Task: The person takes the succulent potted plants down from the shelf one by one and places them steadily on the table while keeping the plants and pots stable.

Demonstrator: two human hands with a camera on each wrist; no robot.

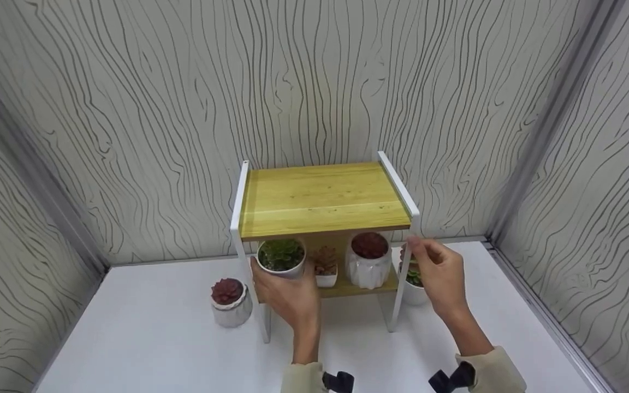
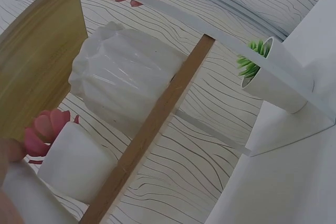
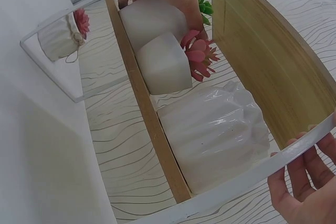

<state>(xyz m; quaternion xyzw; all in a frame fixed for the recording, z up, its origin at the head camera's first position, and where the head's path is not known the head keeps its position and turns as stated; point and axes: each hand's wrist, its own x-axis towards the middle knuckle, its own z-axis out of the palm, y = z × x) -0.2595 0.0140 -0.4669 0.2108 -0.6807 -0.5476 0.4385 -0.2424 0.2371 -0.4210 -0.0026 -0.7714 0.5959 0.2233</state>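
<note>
A small two-tier shelf [image 1: 325, 196] has wooden boards and a white metal frame. My left hand [image 1: 290, 295] holds a white pot with a green succulent [image 1: 282, 254] at the left end of the lower board. My right hand [image 1: 443, 275] grips the frame's right side [image 1: 405, 267] just below the top board, thumb and fingers on either side of the bar. Between them on the lower board stand a small squarish white pot with a pink succulent [image 3: 163, 65] and a large ridged white pot [image 3: 215, 135] with a dark red plant. My left palm partly hides its pot.
On the white table [image 1: 156, 338], left of the shelf, stands a white pot with a red succulent [image 1: 231, 305], a string bow tied on it. Another white pot with a green plant [image 2: 281, 80] stands right of the shelf, partly behind my right hand. Patterned walls [image 1: 314, 82] enclose the back and sides.
</note>
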